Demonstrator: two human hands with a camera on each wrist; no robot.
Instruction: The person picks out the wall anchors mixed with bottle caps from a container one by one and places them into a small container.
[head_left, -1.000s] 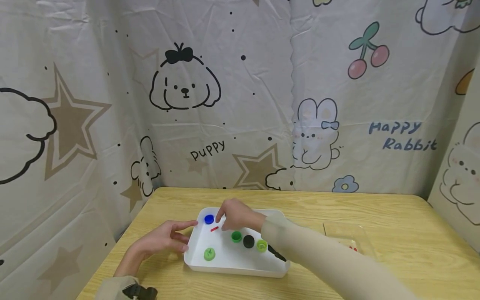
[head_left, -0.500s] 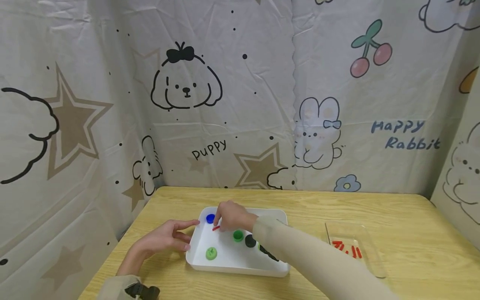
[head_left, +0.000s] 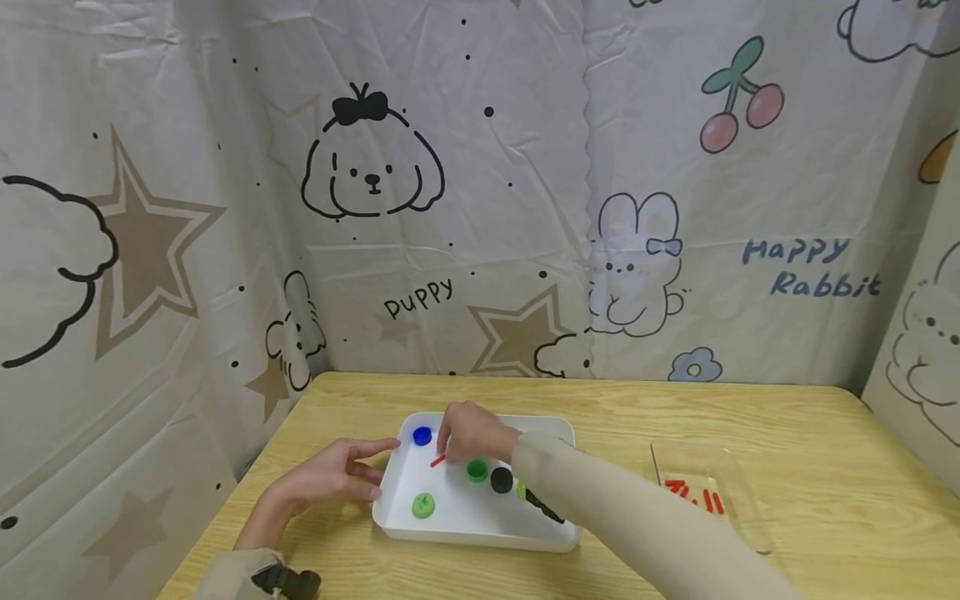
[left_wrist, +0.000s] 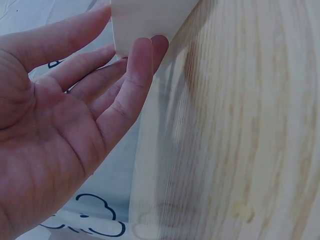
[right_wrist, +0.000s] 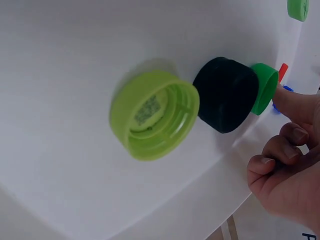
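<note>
A white tray (head_left: 465, 533) holds several plastic bottle caps. My left hand (head_left: 330, 475) touches the tray's left side with loosely extended fingers; the left wrist view shows its fingertips against the white wall (left_wrist: 145, 20). My right hand (head_left: 472, 429) reaches down inside the tray and pinches a short red stick (head_left: 437, 461) at its fingertips. Left of it lies a blue cap (head_left: 422, 436), with a light green cap (head_left: 423, 505) nearer the front. A green cap (head_left: 477, 471), a black cap (right_wrist: 227, 95) and a yellow-green cap (right_wrist: 155, 115) form a row under the right forearm.
Right of the tray, a shallow clear container (head_left: 742, 508) holds several red sticks (head_left: 712, 502), partly behind the right sleeve (head_left: 637, 508). Both stand on a wood-grain table (head_left: 600, 400). A printed curtain (head_left: 480, 208) hangs behind its back edge.
The right hand has closed in on the red stick, which has shifted slightly right and toward the front. The right forearm has uncovered more of the clear container. The left hand stays at the tray.
</note>
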